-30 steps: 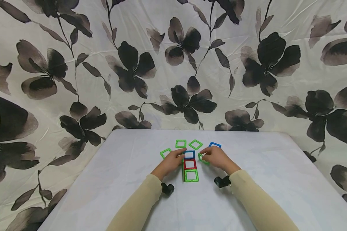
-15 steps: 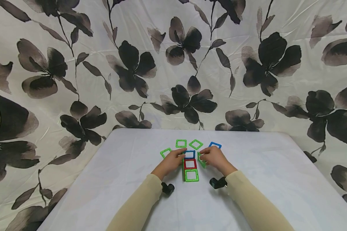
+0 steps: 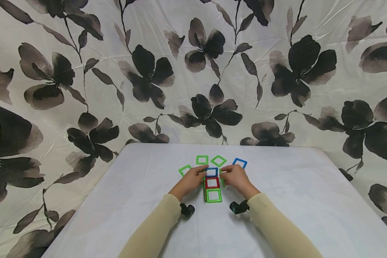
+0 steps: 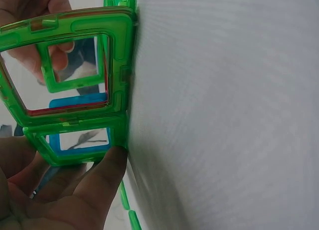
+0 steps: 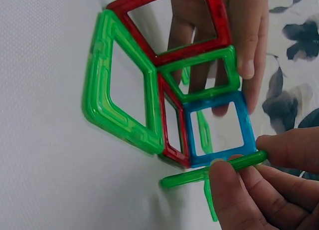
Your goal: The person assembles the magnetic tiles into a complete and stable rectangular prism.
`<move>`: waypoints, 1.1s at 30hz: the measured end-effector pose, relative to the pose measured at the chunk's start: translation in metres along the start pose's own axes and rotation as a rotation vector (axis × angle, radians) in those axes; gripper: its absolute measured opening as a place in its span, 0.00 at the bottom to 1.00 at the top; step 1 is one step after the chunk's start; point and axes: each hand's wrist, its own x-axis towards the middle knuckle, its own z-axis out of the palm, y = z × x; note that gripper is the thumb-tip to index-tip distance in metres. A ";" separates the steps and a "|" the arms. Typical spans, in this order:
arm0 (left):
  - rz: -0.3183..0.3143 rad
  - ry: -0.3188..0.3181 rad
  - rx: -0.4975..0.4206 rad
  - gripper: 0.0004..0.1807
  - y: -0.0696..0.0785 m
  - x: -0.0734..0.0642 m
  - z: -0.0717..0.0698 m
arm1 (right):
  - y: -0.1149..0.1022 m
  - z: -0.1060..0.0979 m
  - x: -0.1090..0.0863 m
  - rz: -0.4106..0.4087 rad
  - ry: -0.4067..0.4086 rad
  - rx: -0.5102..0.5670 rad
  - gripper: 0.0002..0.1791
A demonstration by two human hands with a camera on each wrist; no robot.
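Open-framed magnetic tiles form a joined structure: a green tile [image 3: 214,195], a red tile [image 3: 212,183] and a blue tile [image 3: 211,172] in a row, with red and green tiles upright along the left. My left hand [image 3: 190,179] holds the far left corner, its fingers around the upright green tile [image 4: 75,135] and behind the blue tile [image 5: 219,157]. My right hand [image 3: 238,179] pinches a loose green tile [image 5: 187,177] between thumb and fingers. That tile stands on edge close along the right side of the blue tile.
Beyond the hands lie loose tiles: a green square [image 3: 202,159], a turned green square [image 3: 218,161] and a blue square [image 3: 240,163]. Another green tile [image 3: 184,170] lies left of my left hand. A floral cloth [image 3: 209,71] hangs behind the white table [image 3: 142,172].
My right hand has moved left, bringing its green tile from tilted and apart to upright beside the structure. My left hand has stayed in place.
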 end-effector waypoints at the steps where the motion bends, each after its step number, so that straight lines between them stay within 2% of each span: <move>1: 0.001 0.001 0.003 0.24 0.000 0.000 0.000 | -0.001 0.000 -0.001 0.001 0.004 0.002 0.19; 13: 0.008 0.001 0.006 0.24 0.000 -0.001 0.000 | 0.000 0.009 -0.003 -0.021 0.017 0.030 0.21; 33: 0.008 0.011 0.023 0.24 0.000 0.000 0.000 | 0.004 0.010 -0.001 -0.014 0.010 0.063 0.21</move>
